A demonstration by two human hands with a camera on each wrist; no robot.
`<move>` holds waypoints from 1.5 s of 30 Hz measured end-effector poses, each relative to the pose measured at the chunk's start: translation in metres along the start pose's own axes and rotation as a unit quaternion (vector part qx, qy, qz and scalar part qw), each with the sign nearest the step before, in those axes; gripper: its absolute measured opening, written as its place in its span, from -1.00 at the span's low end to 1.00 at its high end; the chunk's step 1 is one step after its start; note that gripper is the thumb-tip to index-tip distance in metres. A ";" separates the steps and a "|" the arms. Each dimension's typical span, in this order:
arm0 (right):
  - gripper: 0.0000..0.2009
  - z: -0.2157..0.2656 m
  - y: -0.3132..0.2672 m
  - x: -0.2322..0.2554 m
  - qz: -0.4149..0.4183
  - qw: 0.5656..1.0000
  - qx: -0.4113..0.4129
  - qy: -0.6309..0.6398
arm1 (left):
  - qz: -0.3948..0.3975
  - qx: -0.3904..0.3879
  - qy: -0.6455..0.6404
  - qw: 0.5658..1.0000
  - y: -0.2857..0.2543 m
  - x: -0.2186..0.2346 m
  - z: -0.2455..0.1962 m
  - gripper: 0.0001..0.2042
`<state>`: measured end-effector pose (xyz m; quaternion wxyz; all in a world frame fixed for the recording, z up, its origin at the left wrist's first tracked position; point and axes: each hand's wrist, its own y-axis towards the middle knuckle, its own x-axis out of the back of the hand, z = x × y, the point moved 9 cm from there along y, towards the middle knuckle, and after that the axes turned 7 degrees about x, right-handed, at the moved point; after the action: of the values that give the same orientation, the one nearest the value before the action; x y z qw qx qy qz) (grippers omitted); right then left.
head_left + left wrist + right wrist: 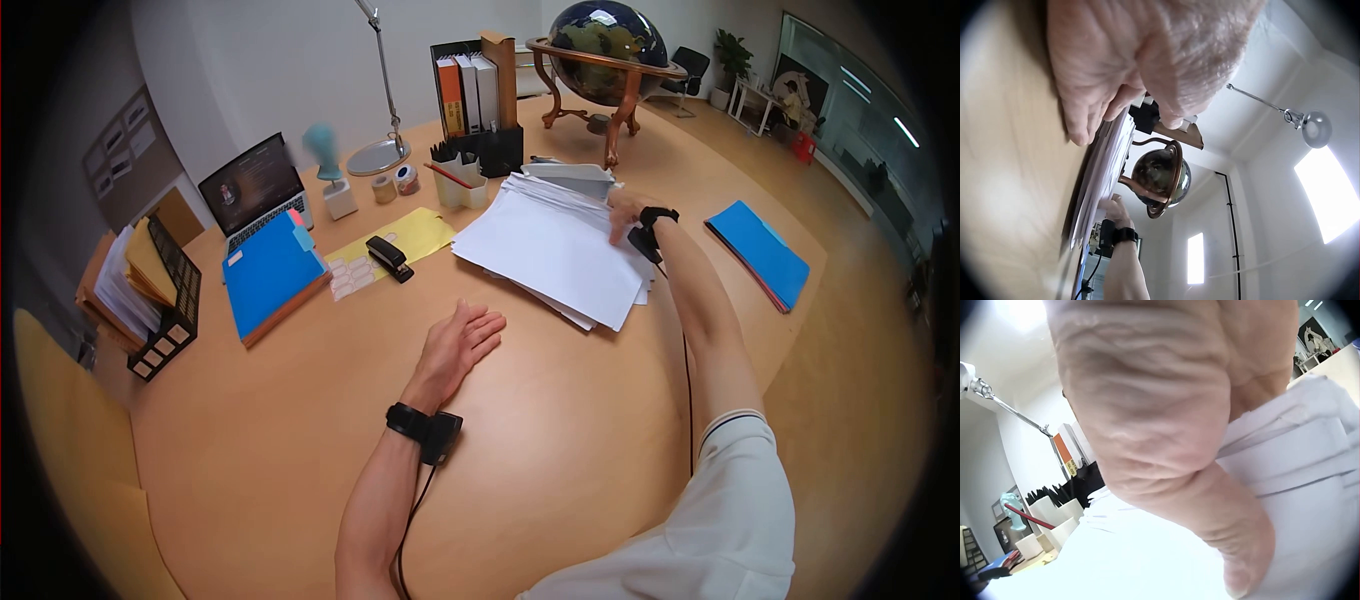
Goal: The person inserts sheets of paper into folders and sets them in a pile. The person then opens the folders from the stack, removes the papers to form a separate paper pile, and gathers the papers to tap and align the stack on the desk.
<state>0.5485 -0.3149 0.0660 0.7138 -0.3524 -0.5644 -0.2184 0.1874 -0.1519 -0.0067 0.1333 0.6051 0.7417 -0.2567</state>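
Observation:
A thick, uneven stack of white papers (550,245) lies on the wooden table, its sheets fanned out at the edges. My right hand (626,208) grips the stack at its far right edge. In the right wrist view the thumb (1249,550) lies on the top sheet, while the other fingers pass behind the edge and are mostly hidden. My left hand (458,352) rests on the table just in front of the stack, fingers straight and together. The left wrist view shows those fingers (1079,122) low against the tabletop, near the paper edges.
A grey tray (570,180) sits behind the papers. Blue folders (760,255) lie on the right, and another blue folder (270,275) beside the laptop (255,190). A black stapler (389,258) rests on yellow paper (425,235). A globe (605,55) and pen holder (460,180) stand behind.

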 end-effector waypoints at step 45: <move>-0.31 0.222 -0.153 -0.033 -0.213 0.701 0.370 0.572 | -0.184 -0.325 0.218 0.902 -0.118 0.030 -0.162 -0.73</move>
<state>0.2863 -0.2513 0.0991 0.9066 0.2622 -0.1431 -0.2981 0.0851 -0.0550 0.1391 0.1083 0.4212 0.8928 0.1171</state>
